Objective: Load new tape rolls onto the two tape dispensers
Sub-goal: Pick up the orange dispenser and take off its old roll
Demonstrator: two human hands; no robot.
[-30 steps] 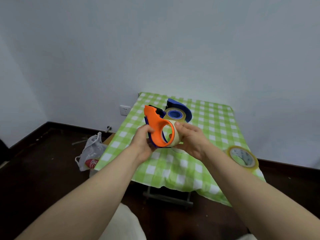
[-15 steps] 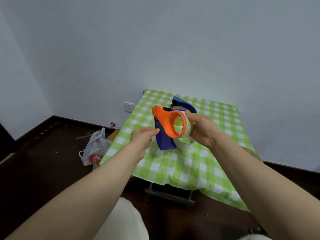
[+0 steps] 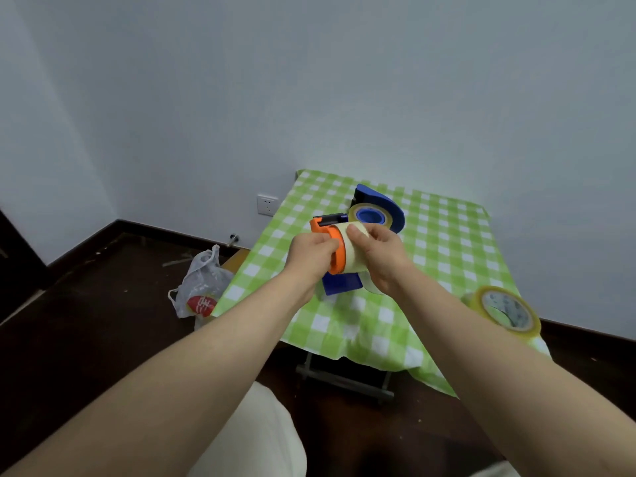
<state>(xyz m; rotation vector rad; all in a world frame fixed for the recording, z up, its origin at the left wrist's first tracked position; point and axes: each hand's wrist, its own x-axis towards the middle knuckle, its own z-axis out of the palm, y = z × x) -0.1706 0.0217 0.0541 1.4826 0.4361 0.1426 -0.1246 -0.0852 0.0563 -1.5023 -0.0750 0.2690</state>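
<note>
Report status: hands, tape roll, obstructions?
Left hand grips orange dispenser, right hand grips tape roll. Roll pressed against dispenser's side, seating unclear. Blue dispenser behind already holds a roll; nothing in the way.

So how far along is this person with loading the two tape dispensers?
Looks done: the blue dispenser on the table carries a yellowish roll on its hub. In hand: the left hand grips the orange dispenser while the right hand holds a cream tape roll against its side; I cannot tell whether it is seated. Left: seating that roll, perhaps threading it. A spare clear roll lies at the table's right edge.
</note>
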